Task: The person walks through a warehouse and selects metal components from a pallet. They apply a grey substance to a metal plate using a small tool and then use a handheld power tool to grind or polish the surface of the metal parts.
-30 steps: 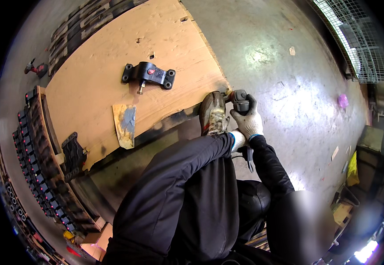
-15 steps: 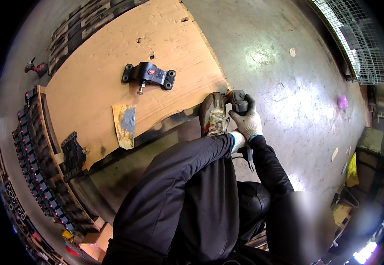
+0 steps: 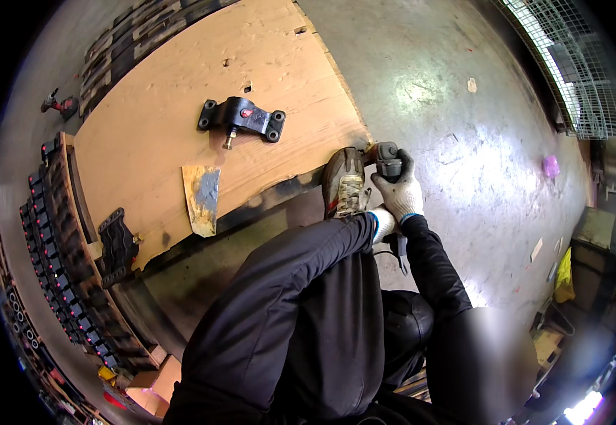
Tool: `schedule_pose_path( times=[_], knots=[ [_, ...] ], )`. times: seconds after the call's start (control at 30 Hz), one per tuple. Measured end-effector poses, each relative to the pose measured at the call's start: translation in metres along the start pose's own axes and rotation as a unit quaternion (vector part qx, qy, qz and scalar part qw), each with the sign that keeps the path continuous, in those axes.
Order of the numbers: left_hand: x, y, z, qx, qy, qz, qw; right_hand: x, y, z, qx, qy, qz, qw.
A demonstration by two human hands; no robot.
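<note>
My right hand (image 3: 403, 193), in a white knit glove with a dark-tipped finger, is closed around the front of a grey-and-black power tool that looks like an angle grinder (image 3: 389, 167). Its head is close to the edge of a tan wooden board (image 3: 145, 134). Just behind, my left hand (image 3: 384, 222), gloved in white with a blue cuff, grips the tool's body. Its fingers are mostly hidden. The tool's tail (image 3: 399, 249) comes out below the hands. Beside the head, a worn brown shoe (image 3: 344, 183) rests against the board's edge.
On the board lie a black metal bracket (image 3: 255, 122) with a bolt and a stained flat piece (image 3: 202, 200). Another black bracket (image 3: 116, 244) sits at its left corner. Several small black parts line the far left. A cordless drill (image 3: 60, 105) lies farther back; wire mesh (image 3: 584, 78) stands right.
The whole view has shifted very slightly. Both hands keep the same grip, and the angle grinder stays next to the shoe and the board's edge.
</note>
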State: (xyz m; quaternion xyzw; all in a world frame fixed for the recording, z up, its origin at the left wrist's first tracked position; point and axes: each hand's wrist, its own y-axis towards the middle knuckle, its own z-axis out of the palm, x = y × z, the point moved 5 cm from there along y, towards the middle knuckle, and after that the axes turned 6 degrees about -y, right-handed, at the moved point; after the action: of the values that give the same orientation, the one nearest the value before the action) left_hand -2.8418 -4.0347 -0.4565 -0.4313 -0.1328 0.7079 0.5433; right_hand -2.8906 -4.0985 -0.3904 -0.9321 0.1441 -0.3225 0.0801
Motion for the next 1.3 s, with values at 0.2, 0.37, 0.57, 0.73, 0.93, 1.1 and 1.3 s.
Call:
schedule_pose_path(
  times=[0.2, 0.37, 0.57, 0.73, 0.93, 1.1, 1.3],
  knots=[
    [-0.001, -0.005, 0.0, 0.02, 0.058, 0.001, 0.998, -0.007, -0.002, 0.001, 0.0, 0.007, 0.02, 1.0],
    [0.002, -0.001, -0.006, 0.014, 0.068, 0.028, 0.997, -0.008, 0.001, 0.006, -0.012, 0.009, 0.002, 1.0],
    [0.002, 0.002, -0.005, -0.011, -0.05, -0.016, 0.999, -0.006, -0.003, 0.007, -0.011, 0.023, -0.007, 1.0],
    [0.015, 0.004, -0.016, -0.026, -0.005, -0.007, 1.0, -0.003, 0.0, 0.011, -0.015, 0.037, 0.005, 0.999],
    [0.018, 0.022, -0.014, 0.02, 0.054, 0.026, 0.998, -0.006, -0.001, 0.004, -0.032, 0.039, 0.023, 0.998],
    [0.012, 0.014, 0.002, 0.035, -0.004, 0.01, 0.999, -0.017, -0.005, 0.0, -0.018, 0.018, 0.024, 0.999],
    [0.016, 0.016, -0.017, 0.004, 0.029, 0.038, 0.999, -0.004, -0.005, 0.007, -0.039, 0.044, 0.005, 0.998]
  ],
)
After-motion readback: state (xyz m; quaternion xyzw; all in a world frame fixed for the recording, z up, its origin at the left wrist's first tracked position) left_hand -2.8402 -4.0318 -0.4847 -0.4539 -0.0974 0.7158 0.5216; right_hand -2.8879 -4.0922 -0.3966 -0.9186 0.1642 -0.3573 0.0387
